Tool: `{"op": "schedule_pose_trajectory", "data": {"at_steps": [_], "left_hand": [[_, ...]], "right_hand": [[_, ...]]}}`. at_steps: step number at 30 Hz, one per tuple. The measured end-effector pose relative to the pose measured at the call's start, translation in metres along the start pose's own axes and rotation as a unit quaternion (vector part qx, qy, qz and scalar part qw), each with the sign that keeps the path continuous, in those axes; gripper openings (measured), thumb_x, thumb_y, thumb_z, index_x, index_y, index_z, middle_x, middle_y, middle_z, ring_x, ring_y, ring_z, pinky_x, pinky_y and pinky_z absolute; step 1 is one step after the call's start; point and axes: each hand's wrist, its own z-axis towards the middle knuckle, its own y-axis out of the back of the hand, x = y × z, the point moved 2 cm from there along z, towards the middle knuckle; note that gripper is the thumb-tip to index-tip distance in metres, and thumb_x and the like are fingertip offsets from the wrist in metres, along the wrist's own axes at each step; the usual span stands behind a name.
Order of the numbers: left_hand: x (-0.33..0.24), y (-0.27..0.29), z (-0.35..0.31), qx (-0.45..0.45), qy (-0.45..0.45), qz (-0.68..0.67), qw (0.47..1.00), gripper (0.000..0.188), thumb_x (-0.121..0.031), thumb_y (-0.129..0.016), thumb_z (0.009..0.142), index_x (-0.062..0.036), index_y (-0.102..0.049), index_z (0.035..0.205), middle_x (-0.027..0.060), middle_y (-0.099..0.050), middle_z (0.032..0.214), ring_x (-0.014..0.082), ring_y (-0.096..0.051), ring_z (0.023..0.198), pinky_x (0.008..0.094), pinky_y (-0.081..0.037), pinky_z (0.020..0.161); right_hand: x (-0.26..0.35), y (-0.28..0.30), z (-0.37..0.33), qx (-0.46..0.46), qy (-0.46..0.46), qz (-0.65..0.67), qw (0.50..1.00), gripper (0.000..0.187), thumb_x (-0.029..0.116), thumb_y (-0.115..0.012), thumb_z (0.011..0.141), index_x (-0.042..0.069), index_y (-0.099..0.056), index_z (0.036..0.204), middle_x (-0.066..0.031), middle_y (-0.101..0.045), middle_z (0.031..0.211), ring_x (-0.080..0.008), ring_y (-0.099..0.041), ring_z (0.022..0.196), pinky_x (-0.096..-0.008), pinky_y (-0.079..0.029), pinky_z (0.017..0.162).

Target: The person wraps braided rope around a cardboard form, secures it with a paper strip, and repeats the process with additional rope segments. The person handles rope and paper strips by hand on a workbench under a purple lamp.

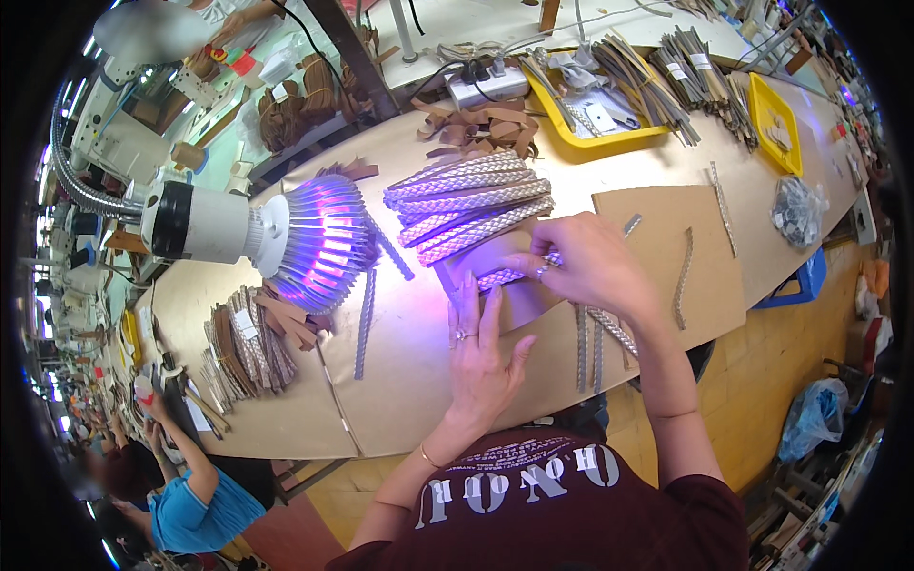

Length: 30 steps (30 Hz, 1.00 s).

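The right hand (598,262) pinches a braided strip (499,278); left hand (481,366) spread, bare table (409,400) along the near edge.

Large white lettering (522,483), smaller lines (529,455), on maroon shirt (571,538).

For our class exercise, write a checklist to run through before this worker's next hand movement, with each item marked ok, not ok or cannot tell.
1. Left hand steadying the work: ok, fingertips are down at the brown piece.
2. Right hand on the short braided strip: ok, fingertips appear to pinch its right end.
3. Strip fastened to the brown piece: cannot tell, the hands partly cover it.
4. Lamp apart from both hands: ok, it is off to their left.
5. Table free of loose strips: not ok, one lies left of the hands.
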Motion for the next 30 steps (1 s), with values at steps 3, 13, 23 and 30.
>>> {"op": "schedule_pose_trajectory", "data": {"at_steps": [3,13,23,30], "left_hand": [[0.0,0.0,0.001,-0.001,-0.007,0.019,1.0,0.072,-0.032,-0.069,0.089,0.001,-0.038,0.144,0.0294,-0.026,0.154,0.0457,-0.035,0.138,0.0564,-0.028,0.112],[-0.014,0.007,0.012,0.001,0.004,0.121,0.993,0.063,-0.042,-0.065,0.09,0.0029,-0.052,0.133,0.0316,-0.043,0.142,0.0417,-0.047,0.13,0.054,-0.032,0.111],[-0.015,0.007,0.011,0.013,0.012,0.129,0.991,0.067,-0.042,-0.07,0.087,0.0013,-0.051,0.134,0.0322,-0.044,0.141,0.0428,-0.052,0.125,0.0536,-0.035,0.109],[-0.017,0.007,0.013,0.014,0.011,0.138,0.99,0.065,-0.04,-0.071,0.087,0.0012,-0.051,0.133,0.0333,-0.044,0.141,0.0436,-0.053,0.124,0.0542,-0.036,0.108]], "right_hand": [[-0.005,0.014,-0.006,0.03,-0.014,0.003,0.999,0.037,0.039,-0.071,0.085,0.003,-0.07,0.076,-0.016,-0.065,0.065,-0.0331,-0.065,0.064,-0.0414,-0.049,0.062],[-0.002,0.025,-0.004,0.0,0.007,0.105,0.994,0.036,0.037,-0.074,0.082,0.003,-0.07,0.074,-0.0143,-0.061,0.059,-0.0317,-0.06,0.057,-0.0413,-0.045,0.057],[-0.05,-0.004,-0.003,0.023,-0.06,0.214,0.975,0.043,0.043,-0.077,0.082,0.002,-0.07,0.074,-0.0101,-0.057,0.056,-0.0177,-0.05,0.05,-0.0349,-0.04,0.051],[-0.068,-0.026,0.001,0.057,-0.068,0.279,0.956,0.043,0.042,-0.075,0.086,0.002,-0.068,0.075,0.0028,-0.049,0.056,-0.0074,-0.039,0.054,-0.0293,-0.034,0.05]]}}
